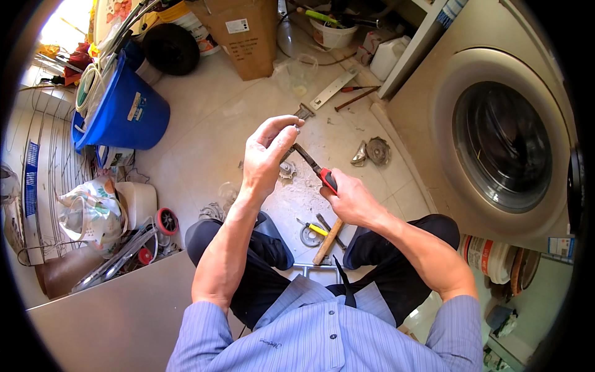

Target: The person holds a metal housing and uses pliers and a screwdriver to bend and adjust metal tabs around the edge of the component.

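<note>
In my right hand (352,197) is a tool with a red and black handle (328,180) and a dark metal shaft. Its far end reaches up beside my left hand (266,152), whose thumb and fingertips pinch a small shiny metal piece (297,129). The kind of that piece is too small to tell. Below my hands, a toothed metal part (287,170) lies on the floor among white dust and crumbs. Between my feet are a wooden-handled tool (328,242), a yellow-handled screwdriver (317,229) and a metal ring (310,236).
A front-loading washing machine (443,124) stands at right. Round metal parts (377,150), a flat metal plate (334,88) and a rusty rod (357,98) lie ahead on the floor. A cardboard box (245,37) is at the back, a blue bucket (133,111) at left.
</note>
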### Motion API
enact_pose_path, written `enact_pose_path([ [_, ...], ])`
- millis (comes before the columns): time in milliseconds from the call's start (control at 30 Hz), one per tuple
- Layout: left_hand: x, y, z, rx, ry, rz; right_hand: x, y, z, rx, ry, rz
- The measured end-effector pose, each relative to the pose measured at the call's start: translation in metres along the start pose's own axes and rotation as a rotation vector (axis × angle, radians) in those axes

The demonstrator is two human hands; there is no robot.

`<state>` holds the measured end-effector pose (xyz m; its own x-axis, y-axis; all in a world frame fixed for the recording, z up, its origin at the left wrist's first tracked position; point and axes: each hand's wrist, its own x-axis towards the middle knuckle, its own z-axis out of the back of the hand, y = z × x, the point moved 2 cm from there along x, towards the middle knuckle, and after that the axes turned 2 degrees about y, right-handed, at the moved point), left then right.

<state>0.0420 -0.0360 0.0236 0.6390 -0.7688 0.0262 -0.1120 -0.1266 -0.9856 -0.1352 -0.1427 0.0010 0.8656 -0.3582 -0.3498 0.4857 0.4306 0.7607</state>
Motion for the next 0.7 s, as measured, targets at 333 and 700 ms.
enact_pose_path([
  [333,-0.020,0.021,-0.003,-0.171,-0.107,0.141,0.016,-0.023,0.004,-0.200,-0.283,0.194],
  [700,-0.029,-0.021,0.018,0.184,0.210,0.360,0.014,-0.010,0.035,-0.806,-0.631,0.598],
])
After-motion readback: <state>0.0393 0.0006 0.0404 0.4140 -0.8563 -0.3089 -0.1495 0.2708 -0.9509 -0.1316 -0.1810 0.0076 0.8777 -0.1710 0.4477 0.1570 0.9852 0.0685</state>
